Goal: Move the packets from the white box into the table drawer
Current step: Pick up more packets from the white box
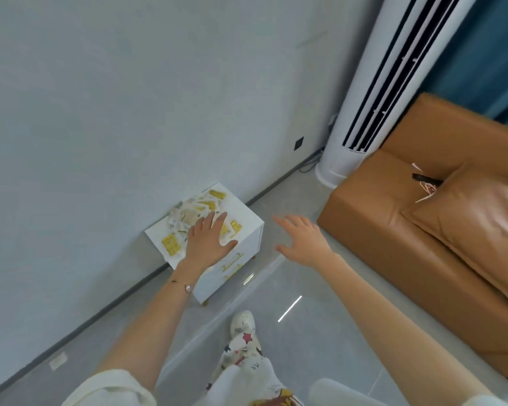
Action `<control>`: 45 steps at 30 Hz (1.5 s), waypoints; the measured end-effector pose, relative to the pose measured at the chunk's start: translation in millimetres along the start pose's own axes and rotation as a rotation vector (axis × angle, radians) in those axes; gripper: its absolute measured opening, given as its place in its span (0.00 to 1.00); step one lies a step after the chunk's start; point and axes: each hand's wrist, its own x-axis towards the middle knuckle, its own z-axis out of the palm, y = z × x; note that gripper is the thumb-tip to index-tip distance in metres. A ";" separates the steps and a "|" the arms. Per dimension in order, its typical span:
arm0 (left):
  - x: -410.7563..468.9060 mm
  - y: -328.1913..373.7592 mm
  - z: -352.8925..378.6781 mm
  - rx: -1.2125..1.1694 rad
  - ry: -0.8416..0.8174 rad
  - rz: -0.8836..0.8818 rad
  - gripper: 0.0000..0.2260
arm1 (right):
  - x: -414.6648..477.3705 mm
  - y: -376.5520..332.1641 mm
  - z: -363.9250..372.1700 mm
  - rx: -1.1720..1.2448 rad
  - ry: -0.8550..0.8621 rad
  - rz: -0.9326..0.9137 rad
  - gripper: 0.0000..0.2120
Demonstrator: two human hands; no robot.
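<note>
A small white bedside table (248, 227) stands against the wall, its drawers with gold handles (232, 262) closed. Several yellow and white packets (188, 213) lie heaped on its top, partly in a low white box whose walls I cannot make out. My left hand (207, 243) is stretched out above the table's front edge, fingers straight, covering some packets; whether it touches them I cannot tell. My right hand (301, 240) hovers over the floor to the right of the table, fingers spread, holding nothing.
An orange leather sofa (423, 230) with a cushion stands to the right. A tall white air conditioner (361, 118) stands in the corner behind it. Glossy grey floor lies between me and the table. My shoe (242, 322) is below.
</note>
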 end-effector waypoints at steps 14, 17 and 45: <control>113.6 -112.2 11.7 -0.329 -0.122 -0.382 0.34 | 215.6 -33.5 13.0 -0.055 -0.151 -0.120 0.33; 114.3 -139.0 39.8 -0.417 -0.177 -0.496 0.35 | 254.1 -44.6 50.9 -0.020 -0.263 -0.126 0.33; 173.3 -190.5 342.9 -0.593 0.182 -1.300 0.38 | 427.2 25.0 366.5 0.246 -0.436 0.361 0.47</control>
